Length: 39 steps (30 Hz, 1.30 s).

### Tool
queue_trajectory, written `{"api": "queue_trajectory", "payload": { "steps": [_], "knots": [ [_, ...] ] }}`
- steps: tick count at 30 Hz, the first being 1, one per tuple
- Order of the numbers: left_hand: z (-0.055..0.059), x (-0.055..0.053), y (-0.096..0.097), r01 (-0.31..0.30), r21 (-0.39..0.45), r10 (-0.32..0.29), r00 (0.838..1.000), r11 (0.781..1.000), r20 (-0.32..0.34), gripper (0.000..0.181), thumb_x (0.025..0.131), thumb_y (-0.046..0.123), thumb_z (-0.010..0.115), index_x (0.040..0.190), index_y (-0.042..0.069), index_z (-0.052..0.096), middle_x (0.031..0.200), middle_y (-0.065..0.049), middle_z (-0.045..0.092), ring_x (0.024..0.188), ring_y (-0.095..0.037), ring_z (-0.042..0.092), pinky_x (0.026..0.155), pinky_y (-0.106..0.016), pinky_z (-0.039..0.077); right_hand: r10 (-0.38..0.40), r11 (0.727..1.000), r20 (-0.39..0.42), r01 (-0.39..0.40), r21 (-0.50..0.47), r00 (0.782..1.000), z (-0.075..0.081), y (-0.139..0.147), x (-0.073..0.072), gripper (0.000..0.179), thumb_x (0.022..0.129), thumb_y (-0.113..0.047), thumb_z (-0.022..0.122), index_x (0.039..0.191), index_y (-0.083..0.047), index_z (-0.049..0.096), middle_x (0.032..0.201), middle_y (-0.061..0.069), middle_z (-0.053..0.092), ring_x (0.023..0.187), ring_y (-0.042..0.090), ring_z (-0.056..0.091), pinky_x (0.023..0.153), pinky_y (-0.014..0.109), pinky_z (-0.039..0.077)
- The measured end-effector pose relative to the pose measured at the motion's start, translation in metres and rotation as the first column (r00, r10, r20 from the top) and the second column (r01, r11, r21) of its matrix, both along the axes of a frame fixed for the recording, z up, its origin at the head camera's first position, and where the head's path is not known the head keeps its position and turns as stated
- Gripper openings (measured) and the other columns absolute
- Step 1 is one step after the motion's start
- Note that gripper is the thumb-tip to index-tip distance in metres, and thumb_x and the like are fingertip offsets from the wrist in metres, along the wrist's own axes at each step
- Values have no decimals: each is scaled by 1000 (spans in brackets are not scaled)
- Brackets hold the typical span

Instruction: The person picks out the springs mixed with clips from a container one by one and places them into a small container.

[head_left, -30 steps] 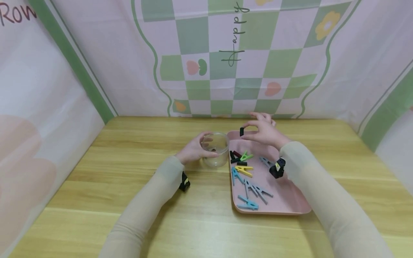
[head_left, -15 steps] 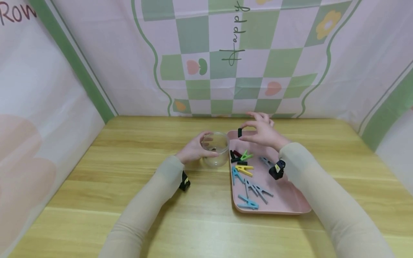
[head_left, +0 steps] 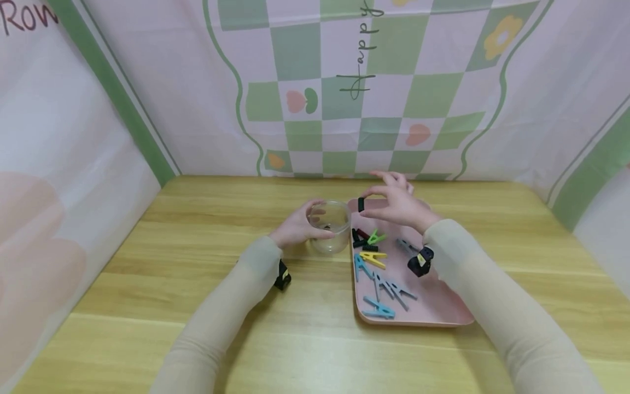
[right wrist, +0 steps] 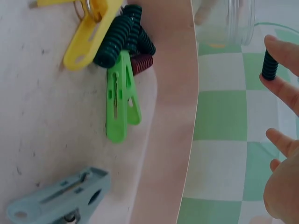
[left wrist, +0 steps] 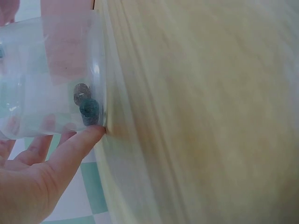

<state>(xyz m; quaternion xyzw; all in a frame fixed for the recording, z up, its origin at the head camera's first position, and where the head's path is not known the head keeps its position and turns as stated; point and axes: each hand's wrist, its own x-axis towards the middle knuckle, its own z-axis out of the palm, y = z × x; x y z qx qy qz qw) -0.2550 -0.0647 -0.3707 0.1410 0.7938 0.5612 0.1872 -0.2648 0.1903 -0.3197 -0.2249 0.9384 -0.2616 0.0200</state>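
Note:
My left hand grips a clear round jar from its left side, thumb and fingers round the wall. Through the wall in the left wrist view, a dark green ridged piece and a brownish one lie at the jar's bottom. Above the far left corner of the pink tray, my right hand pinches a small dark green ridged cylinder between thumb and index finger, its other fingers spread. The cylinder is just right of the jar's rim and a little higher.
Inside the tray lie several ridged cylinders, a light green clothespin, a yellow clothespin, and several blue and grey clothespins. The wooden table ends at a patterned cloth behind.
My right hand has moved slightly left with the ridged cylinder, nearer the jar. The left hand and jar stay in place.

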Motion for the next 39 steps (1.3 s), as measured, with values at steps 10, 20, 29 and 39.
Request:
{"api": "queue_trajectory", "payload": {
  "steps": [10, 20, 29, 39],
  "knots": [
    [-2, -2, 1, 2, 22, -2, 1000, 1000, 8, 87, 75, 12, 80, 145, 19, 30, 145, -14, 39, 132, -33, 42, 108, -44, 38, 10, 1000, -29, -11, -8, 1000, 0, -12, 6, 37, 83, -30, 72, 113, -9, 66, 154, 17, 19, 138, 44, 1, 107, 68, -3],
    [-1, -1, 0, 8, 15, -8, 1000, 1000, 2, 83, 77, 14, 79, 145, 20, 31, 145, -13, 39, 133, -33, 41, 109, -46, 37, 18, 1000, -50, -19, -8, 999, -2, -28, 8, 35, 82, -30, 73, 111, -10, 68, 153, 16, 23, 139, 42, 4, 107, 67, 0],
    [-2, -1, 0, 17, 16, -17, 1000, 1000, 11, 83, 78, 16, 78, 145, 22, 30, 146, -11, 38, 133, -32, 40, 109, -46, 37, 54, 998, -67, -56, -23, 996, -4, -37, 10, 33, 82, -28, 73, 109, -11, 69, 153, 16, 23, 138, 42, 5, 108, 65, 0],
    [-1, -1, -1, 17, 29, -17, 1000, 999, 14, 82, 79, 14, 77, 145, 21, 30, 145, -12, 38, 132, -32, 41, 107, -46, 39, 62, 998, -70, -63, -15, 996, -6, -42, 9, 31, 82, -28, 74, 108, -11, 69, 154, 15, 23, 138, 42, 6, 107, 65, 2]
  ]
}}
